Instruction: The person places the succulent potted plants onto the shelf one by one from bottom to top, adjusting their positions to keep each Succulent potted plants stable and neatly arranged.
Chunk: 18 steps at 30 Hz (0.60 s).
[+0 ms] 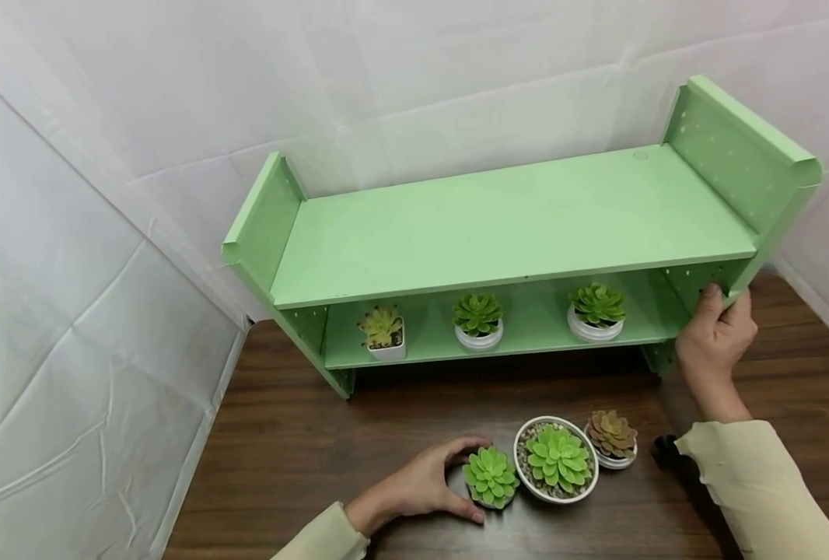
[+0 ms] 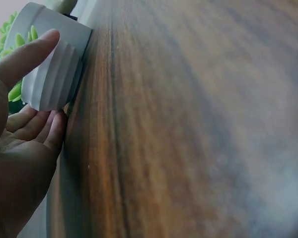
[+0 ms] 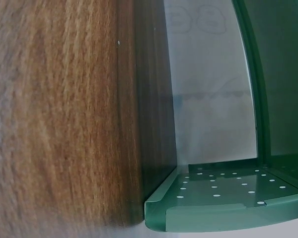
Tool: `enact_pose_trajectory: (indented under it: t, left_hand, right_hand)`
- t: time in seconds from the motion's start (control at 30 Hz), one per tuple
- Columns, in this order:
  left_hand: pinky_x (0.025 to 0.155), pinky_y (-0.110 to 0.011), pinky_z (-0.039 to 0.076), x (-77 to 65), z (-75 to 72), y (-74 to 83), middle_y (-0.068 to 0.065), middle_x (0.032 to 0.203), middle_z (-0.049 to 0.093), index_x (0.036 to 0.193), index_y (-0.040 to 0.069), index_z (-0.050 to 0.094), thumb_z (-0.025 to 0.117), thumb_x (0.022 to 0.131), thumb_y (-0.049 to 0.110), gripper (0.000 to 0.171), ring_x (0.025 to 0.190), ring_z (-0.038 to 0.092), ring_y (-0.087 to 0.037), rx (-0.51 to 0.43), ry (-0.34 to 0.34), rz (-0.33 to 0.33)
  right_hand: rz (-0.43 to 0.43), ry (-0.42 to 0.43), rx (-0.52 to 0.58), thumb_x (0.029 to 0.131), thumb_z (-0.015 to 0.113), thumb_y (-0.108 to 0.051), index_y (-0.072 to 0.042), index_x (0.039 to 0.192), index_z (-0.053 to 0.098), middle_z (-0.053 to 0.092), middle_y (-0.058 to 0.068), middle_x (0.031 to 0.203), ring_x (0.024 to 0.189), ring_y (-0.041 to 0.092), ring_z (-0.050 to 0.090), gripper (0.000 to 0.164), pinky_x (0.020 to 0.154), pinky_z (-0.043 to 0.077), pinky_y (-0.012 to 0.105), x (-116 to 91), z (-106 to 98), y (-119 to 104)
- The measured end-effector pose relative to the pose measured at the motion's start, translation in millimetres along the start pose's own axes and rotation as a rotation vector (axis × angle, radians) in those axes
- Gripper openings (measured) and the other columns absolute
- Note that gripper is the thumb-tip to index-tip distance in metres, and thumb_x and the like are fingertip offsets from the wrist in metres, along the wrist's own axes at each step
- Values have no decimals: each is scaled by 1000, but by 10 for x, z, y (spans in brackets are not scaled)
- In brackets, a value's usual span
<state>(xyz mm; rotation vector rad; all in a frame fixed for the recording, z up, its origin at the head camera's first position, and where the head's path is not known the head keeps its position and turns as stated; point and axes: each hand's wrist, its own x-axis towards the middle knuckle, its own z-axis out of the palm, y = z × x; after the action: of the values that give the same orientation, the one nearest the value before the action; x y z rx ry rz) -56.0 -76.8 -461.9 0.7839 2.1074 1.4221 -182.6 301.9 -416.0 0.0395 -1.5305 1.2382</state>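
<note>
My left hand is low at the table, fingers and thumb spread around a small bright green succulent in a ribbed white pot. In the left wrist view the thumb passes in front of the pot, with the other fingertips right at its far side. My right hand grips the front edge of the right side panel of a green two-tier shelf. That panel's holed lower part shows in the right wrist view.
On the shelf's lower tier stand a yellowish succulent and two green ones, left and right. In front are a large potted succulent and a reddish one. White sheeting hangs behind the wooden table.
</note>
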Motion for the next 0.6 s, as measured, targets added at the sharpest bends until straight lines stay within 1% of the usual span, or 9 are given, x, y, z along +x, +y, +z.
enact_pose_trajectory:
  t: [0.13,0.3,0.43,0.6]
  left_hand:
    - [103,-27,26,9,11,-29,13,129,47,135,19,42,84,65,24,82,119,41,-6,9,-4,-10]
    - [100,-25,29,16,30,-44,13,123,51,132,18,45,84,66,21,77,113,47,-6,-6,16,-12]
    - [99,-26,31,28,44,-54,12,120,54,129,17,48,84,65,21,73,111,49,-5,6,38,-6]
    - [98,-25,33,38,48,-53,13,118,54,127,18,50,85,65,21,71,110,49,-5,12,51,-16]
  right_hand:
    - [3,-5,-1,95,50,-17,-2,109,63,43,-8,56,53,-1,40,25,59,31,15,-15,-10,53]
    - [1,-4,-1,95,51,-18,-2,109,64,42,-8,55,53,-1,40,25,58,31,15,-14,-1,44]
    - [0,12,4,95,51,-18,-2,109,64,44,-10,57,56,-1,43,25,61,32,15,-6,17,-7]
    - [-3,21,-11,95,50,-15,-2,108,64,44,-12,59,58,-1,44,24,62,32,15,0,37,-123]
